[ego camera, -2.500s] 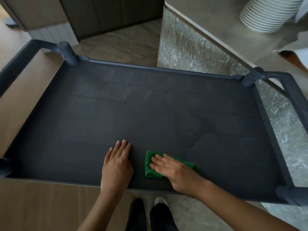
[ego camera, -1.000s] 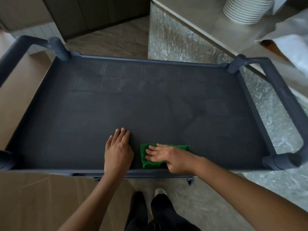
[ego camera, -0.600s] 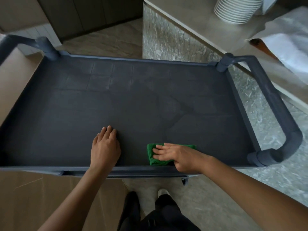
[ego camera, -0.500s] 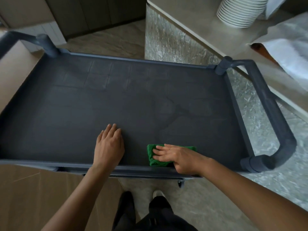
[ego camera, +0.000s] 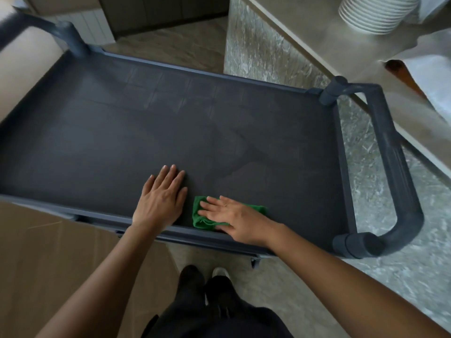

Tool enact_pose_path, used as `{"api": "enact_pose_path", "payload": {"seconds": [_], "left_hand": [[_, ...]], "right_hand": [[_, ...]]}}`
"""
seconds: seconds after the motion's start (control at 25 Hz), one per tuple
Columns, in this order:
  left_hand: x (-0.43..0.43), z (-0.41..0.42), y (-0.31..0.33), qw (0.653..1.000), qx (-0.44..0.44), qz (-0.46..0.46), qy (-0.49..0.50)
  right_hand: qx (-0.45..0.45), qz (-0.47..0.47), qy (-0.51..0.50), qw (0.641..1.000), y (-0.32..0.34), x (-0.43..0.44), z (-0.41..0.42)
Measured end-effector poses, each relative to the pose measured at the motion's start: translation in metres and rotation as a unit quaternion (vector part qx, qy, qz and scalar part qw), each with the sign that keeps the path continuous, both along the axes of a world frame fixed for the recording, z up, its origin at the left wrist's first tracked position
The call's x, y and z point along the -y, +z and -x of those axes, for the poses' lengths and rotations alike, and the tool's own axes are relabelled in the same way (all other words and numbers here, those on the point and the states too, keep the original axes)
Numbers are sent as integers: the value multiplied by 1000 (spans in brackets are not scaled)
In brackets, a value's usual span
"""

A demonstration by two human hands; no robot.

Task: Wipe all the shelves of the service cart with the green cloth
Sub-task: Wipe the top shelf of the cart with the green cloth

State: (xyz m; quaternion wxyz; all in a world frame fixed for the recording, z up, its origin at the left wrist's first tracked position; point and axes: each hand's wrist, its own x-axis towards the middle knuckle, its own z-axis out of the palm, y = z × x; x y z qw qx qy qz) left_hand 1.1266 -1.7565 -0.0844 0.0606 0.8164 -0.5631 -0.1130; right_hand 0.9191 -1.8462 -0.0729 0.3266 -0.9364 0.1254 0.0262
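Person is standing at the near long side of the cart (ego camera: pixel 400 172), both forearms reaching in over the rim.

Left hand (ego camera: pixel 161 198) is lying palm down on the top shelf (ego camera: pixel 122 132), fingers straight and close together, pointing away from the body, thumb slightly out toward the cloth.

Right hand (ego camera: pixel 234 215) is pressing flat on the cloth (ego camera: pixel 200 219), fingers straight, slightly fanned, pointing left toward the other hand. The two hands are sitting just beside each other, not touching.

Cloth is resting near the shelf's front edge, about mid-length; folded into a flattish pad, long axis running left-right along the rim, fuzzy green weave, one end showing beyond the knuckles.

Shelf is showing dark matte plastic with a faint moulded grid; rounded tubular handle at the right end.
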Motion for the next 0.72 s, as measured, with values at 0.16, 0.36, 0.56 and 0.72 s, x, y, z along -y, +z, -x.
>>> {"api": "enact_pose_path", "payload": {"seconds": [0.16,0.36,0.56,0.72], "left_hand": [[-2,-2,1,1000,10,-26,-14],[-3,0,1,999,22,-21,-20],[-3,-2,3,1000,-1,2,-9],[-3,-2,4,1000,6,1,-11]], "right_hand": [[33,67,-8,997,-6,-3,0],[53,88,-47,994,-13,18,-21],[26,124,-120,985,-20,82,-68],[-4,132,-203,970,-21,154,-108]]}}
